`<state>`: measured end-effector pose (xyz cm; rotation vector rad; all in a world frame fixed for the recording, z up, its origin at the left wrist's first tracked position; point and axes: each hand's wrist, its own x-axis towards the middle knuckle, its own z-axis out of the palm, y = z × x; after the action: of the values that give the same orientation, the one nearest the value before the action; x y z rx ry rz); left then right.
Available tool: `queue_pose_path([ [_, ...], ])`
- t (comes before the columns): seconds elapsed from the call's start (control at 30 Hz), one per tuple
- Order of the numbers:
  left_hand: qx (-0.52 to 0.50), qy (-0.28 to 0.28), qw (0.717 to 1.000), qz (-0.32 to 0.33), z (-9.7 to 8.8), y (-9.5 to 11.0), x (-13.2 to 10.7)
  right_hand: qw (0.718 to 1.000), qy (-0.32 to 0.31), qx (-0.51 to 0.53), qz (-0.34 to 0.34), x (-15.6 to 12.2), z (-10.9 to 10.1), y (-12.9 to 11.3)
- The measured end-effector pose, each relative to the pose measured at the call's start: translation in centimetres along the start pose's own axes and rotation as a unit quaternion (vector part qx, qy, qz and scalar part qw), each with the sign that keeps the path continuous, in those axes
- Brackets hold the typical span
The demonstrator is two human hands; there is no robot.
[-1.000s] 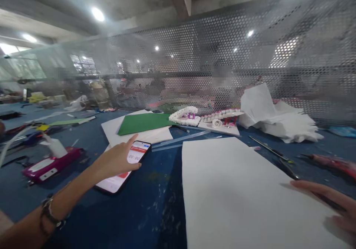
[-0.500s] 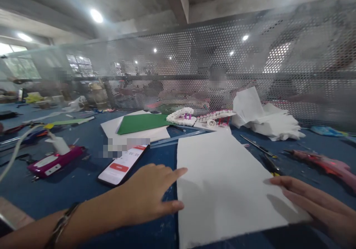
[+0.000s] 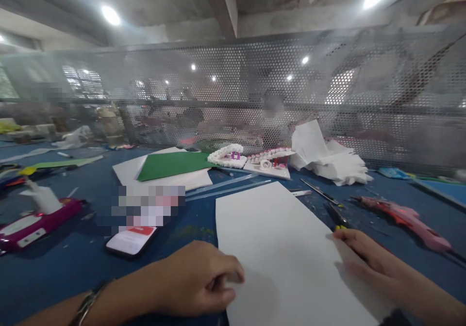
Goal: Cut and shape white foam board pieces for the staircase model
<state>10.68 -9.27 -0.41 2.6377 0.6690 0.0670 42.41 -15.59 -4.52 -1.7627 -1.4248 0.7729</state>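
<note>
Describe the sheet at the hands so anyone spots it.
On the blue table, look between the left hand and right hand. The white sheet there is smooth, unlike the rumpled white pile beyond, and has no green sheet on top, unlike the white papers farther left.

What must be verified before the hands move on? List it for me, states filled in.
1. Large white rectangular paper sheet set between both hands: ok.
2. Left bare hand free of tools: ok, curled over the sheet's left edge.
3. Right bare hand gripping the sheet: cannot tell, fingertips at its right edge.
4. Black tool with yellow part clear of that hand: not ok, beside its fingertips.
5. Pink plastic glue gun unplugged: cannot tell.
</note>
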Motion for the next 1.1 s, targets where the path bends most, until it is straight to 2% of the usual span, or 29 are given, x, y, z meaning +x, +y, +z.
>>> queue_pose_path([
  [0.1,0.037,0.003,0.999,0.038,0.1,0.0,-0.2,1.0,-0.002,0.01,-0.002,0.3,-0.6,0.0],
  [0.2,0.052,0.071,0.996,0.026,0.2,-0.7,-0.2,0.998,-0.023,0.056,0.019,0.3,-1.0,-0.5],
  [0.27,0.057,0.124,0.991,0.007,0.2,-1.5,0.0,0.994,-0.065,0.081,0.032,0.2,-1.1,-0.8],
  [0.33,0.071,0.15,0.986,-0.028,0.3,-2.1,0.3,0.989,-0.109,0.089,0.034,0.3,-1.1,-1.1],
  [0.4,0.086,0.146,0.982,-0.084,0.4,-2.6,0.5,0.987,-0.132,0.084,0.029,0.4,-1.1,-1.2],
  [0.5,0.095,0.111,0.976,-0.16,0.6,-2.7,0.6,0.994,-0.095,0.047,-0.003,0.9,-1.3,-1.4],
  [0.57,0.095,0.097,0.974,-0.182,0.6,-2.5,0.5,0.997,-0.072,0.002,-0.028,1.2,-1.6,-1.9],
  [0.67,0.079,0.09,0.973,-0.196,0.3,-2.1,0.4,0.99,-0.078,-0.104,-0.047,1.7,-2.1,-3.4],
  [0.73,0.051,0.09,0.974,-0.199,0.1,-1.9,0.2,0.977,-0.058,-0.195,-0.062,2.2,-2.2,-4.6],
  [0.83,0.01,0.087,0.974,-0.207,-0.2,-1.8,-0.1,0.952,-0.035,-0.279,-0.126,3.7,-1.9,-5.9],
  [1.0,0.015,0.056,0.974,-0.219,-0.4,-1.4,-0.7,0.929,-0.09,-0.317,-0.167,6.4,-0.4,-6.3],
  [1.1,0.045,0.035,0.976,-0.208,-0.6,-1.0,-1.2,0.925,-0.113,-0.309,-0.191,6.9,0.7,-6.6],
])
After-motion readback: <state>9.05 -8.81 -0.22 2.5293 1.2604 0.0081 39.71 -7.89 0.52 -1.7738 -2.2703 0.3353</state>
